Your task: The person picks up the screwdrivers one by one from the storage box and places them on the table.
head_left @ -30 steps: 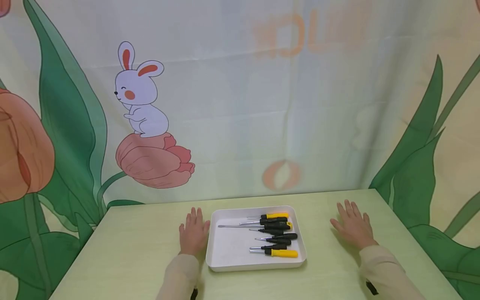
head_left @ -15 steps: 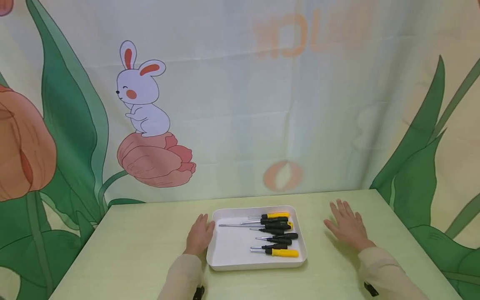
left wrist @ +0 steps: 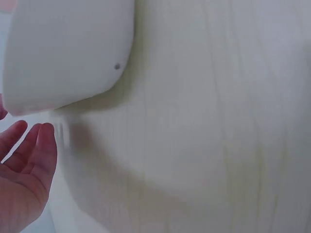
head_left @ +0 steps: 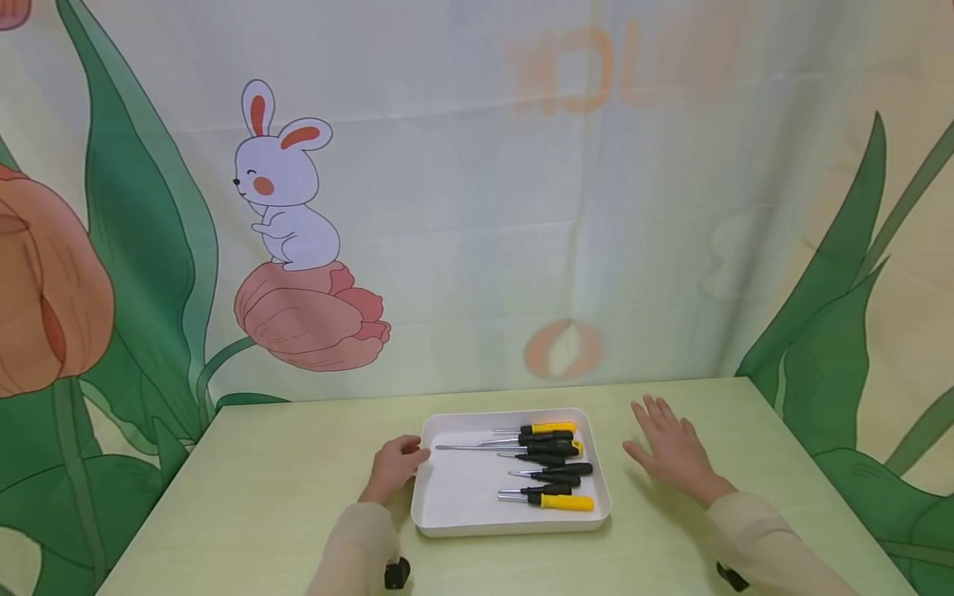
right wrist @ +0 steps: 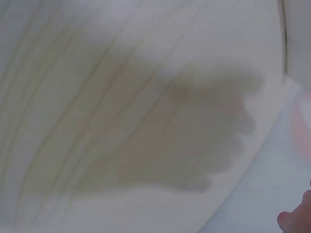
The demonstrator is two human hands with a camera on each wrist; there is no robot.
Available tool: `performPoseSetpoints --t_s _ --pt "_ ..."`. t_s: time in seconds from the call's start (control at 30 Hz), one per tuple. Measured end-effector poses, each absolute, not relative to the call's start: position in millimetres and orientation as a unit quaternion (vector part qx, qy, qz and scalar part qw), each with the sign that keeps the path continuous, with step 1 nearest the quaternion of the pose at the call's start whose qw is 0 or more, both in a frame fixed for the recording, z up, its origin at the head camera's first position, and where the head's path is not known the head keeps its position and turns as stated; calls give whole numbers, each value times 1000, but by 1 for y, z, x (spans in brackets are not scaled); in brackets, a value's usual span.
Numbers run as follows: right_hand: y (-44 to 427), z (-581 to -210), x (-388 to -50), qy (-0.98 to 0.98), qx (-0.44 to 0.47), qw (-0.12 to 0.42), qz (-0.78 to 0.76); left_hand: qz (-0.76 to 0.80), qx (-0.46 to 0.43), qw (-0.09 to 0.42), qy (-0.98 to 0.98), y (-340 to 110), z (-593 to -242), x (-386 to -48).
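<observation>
A white rectangular tray (head_left: pixel 455 497) lies on the table, holding several screwdrivers with black or yellow handles (head_left: pixel 566 502) along its right half. My left hand (head_left: pixel 392 468) is at the tray's left side, thumb at the rim and fingers loosely bent. In the left wrist view, the fingers of this hand (left wrist: pixel 29 170) are close beside the tray's outer wall (left wrist: pixel 68 53); whether they touch it is unclear. My right hand (head_left: pixel 671 451), palm down and fingers spread, is over the table to the right of the tray, apart from it. Only a bit of it (right wrist: pixel 299 218) shows in the right wrist view.
The pale green table (head_left: pixel 261 497) ends at a printed curtain (head_left: pixel 462 248) with a rabbit, tulips and leaves along the back and sides. Bare tabletop shows on both sides of the tray. Dark wrist devices (head_left: pixel 397 573) show below the sleeves.
My left hand has moved right to the tray's side, its fingers going from straight to bent. My right hand has shifted left, nearer the tray. The tray and screwdrivers keep their places.
</observation>
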State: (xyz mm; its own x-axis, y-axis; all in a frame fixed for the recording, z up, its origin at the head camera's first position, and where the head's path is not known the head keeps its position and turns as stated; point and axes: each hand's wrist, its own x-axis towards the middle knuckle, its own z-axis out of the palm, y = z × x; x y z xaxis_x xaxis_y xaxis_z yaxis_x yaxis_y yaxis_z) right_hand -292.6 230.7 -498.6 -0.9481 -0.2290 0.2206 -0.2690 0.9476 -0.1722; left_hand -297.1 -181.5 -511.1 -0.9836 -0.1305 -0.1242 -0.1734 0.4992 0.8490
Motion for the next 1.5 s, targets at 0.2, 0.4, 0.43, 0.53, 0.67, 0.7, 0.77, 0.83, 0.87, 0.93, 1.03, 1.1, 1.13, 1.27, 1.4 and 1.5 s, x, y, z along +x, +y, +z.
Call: performPoseSetpoints --t_s 0.2,0.4,0.43,0.53,0.67,0.7,0.77,0.83,0.87,0.93,1.03,1.1,1.13,1.27,1.4,1.5 --pt "212 -492 -289 -977 153 103 109 537 -100 49 836 -181 -506 -295" --pt "195 -487 -282 -968 190 114 115 564 -110 78 815 -183 -505 -296" --pt "192 -486 -281 -968 194 110 119 565 -113 81 813 -183 -505 -296" --pt "184 -484 -278 -967 201 100 124 571 -118 89 808 -184 -504 -296" --pt "176 -484 -275 -965 214 81 125 575 -120 95 804 -184 -503 -295" --pt "174 -483 -274 -964 219 76 127 575 -120 97 803 -184 -503 -294" --pt "169 -482 -271 -962 230 64 130 576 -120 100 802 -185 -503 -294" --pt "164 -480 -268 -960 240 50 135 577 -123 101 801 -185 -503 -293" --pt "162 -480 -267 -960 243 42 134 577 -125 102 800 -186 -503 -293" --pt "158 -479 -265 -958 249 27 140 577 -127 103 800 -186 -504 -293" --pt "152 -479 -263 -958 248 3 141 578 -129 102 799 -186 -505 -294" --pt "147 -477 -261 -959 242 -13 146 579 -130 102 798 -187 -506 -294" --pt "144 -476 -261 -960 237 -20 147 580 -132 102 797 -187 -506 -294" --pt "137 -475 -260 -961 225 -43 156 584 -139 103 793 -188 -505 -295" --pt "133 -479 -262 -955 248 -40 158 588 -145 106 788 -189 -505 -295" --pt "130 -481 -262 -948 268 -32 167 591 -149 105 786 -189 -505 -295"
